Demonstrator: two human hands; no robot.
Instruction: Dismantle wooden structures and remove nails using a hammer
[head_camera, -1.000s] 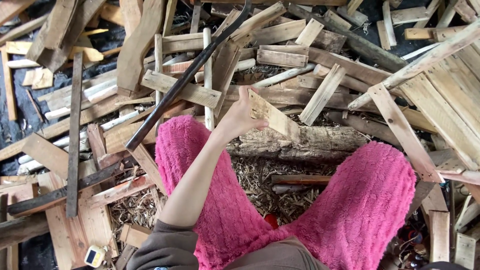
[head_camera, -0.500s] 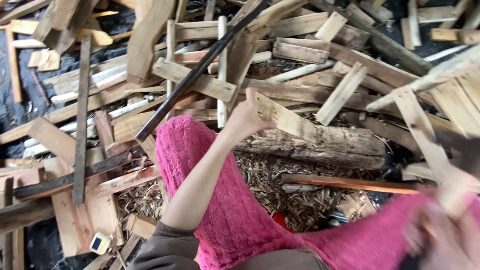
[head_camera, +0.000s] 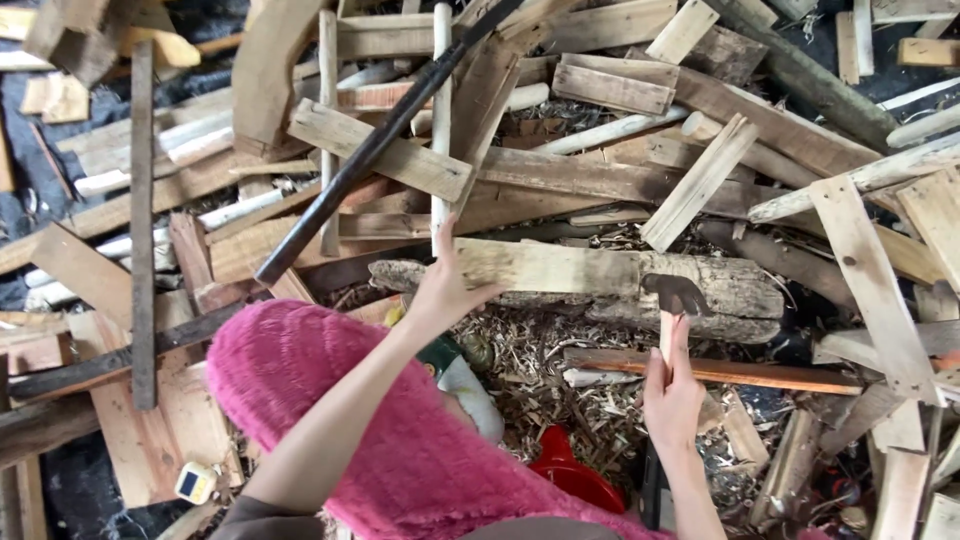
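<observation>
right hand (head_camera: 672, 392) grasps the hatchet (head_camera: 672, 300) handle, head resting on the plank. left hand (head_camera: 440, 290) grips the plank (head_camera: 560, 268) end, plank lying lengthwise atop the log (head_camera: 740, 300).

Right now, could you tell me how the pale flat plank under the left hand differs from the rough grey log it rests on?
The pale flat plank is thin, sawn and light yellow; the rough grey log is thick, round and weathered. The left hand holds the plank; the log lies untouched. Both lie crosswise.

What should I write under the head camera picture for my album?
Left hand steadies a wooden board on a log; right hand holds a small hatchet.
</observation>
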